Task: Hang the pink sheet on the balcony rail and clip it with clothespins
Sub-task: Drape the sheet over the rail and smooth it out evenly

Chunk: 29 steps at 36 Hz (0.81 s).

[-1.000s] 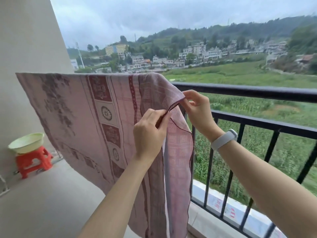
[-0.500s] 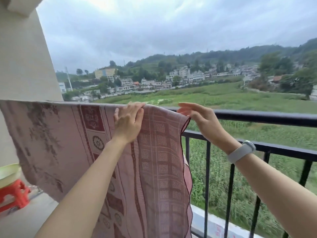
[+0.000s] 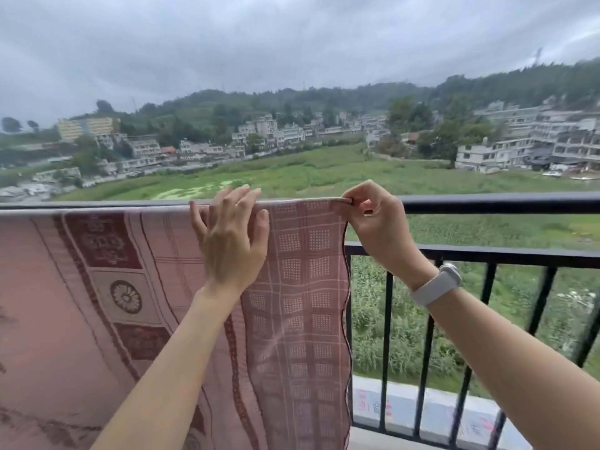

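1. The pink sheet (image 3: 302, 287) is hanging over the top bar of the balcony rail (image 3: 500, 203), draping down on the near side and covering the rail's left portion out to the left edge of the view.
2. The sheet's right-hand edge is hanging roughly vertically, crossing in front of the rail's lower horizontal bar and one upright bar.
3. The left hand (image 3: 230, 241) is lying against the sheet at the top bar, palm toward the fabric.
4. The left hand's fingers (image 3: 242, 198) are extending straight and slightly apart, their tips reaching above the fold of the sheet on the top bar; they are not curling round anything.
5. The right hand (image 3: 378, 222) is holding the sheet's upper right corner at the top bar.
6. The right hand's fingers (image 3: 357, 194) are closing together with the thumb, pinching the hem of the sheet just at the corner.
7. A pale wristband (image 3: 438, 284) is sitting on the right wrist.
8. To the right of the sheet, the top bar and the dark upright bars are showing uncovered.
9. Beyond the rail, a green field (image 3: 324, 173), a cluster of buildings (image 3: 266, 131) and wooded hills are lying under a grey overcast sky.
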Motion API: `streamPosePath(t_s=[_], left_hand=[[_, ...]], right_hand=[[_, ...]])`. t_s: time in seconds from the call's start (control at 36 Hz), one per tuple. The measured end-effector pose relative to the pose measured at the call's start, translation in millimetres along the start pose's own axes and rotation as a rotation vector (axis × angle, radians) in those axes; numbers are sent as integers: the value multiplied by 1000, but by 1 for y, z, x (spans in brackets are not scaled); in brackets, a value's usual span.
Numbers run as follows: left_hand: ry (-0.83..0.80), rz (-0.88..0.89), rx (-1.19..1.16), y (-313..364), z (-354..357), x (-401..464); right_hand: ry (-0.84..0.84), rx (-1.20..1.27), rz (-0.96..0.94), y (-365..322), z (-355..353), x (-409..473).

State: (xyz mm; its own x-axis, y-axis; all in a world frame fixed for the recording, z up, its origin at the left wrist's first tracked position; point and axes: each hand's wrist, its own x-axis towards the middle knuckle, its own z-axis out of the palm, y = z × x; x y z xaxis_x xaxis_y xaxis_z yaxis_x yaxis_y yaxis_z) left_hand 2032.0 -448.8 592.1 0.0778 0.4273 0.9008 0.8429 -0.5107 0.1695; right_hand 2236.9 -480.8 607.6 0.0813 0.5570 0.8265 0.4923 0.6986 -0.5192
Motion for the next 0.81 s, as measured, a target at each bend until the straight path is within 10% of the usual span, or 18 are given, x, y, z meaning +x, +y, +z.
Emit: streamPosePath(t_s=[0.39,0.81], left_hand=[[-64,334,-235,86,47,-66],[-1046,453,-630,316,136,-363]], right_hand=[[120,-379,63,33,-51,-102],[209,-1049,1003,51,-252,-485]])
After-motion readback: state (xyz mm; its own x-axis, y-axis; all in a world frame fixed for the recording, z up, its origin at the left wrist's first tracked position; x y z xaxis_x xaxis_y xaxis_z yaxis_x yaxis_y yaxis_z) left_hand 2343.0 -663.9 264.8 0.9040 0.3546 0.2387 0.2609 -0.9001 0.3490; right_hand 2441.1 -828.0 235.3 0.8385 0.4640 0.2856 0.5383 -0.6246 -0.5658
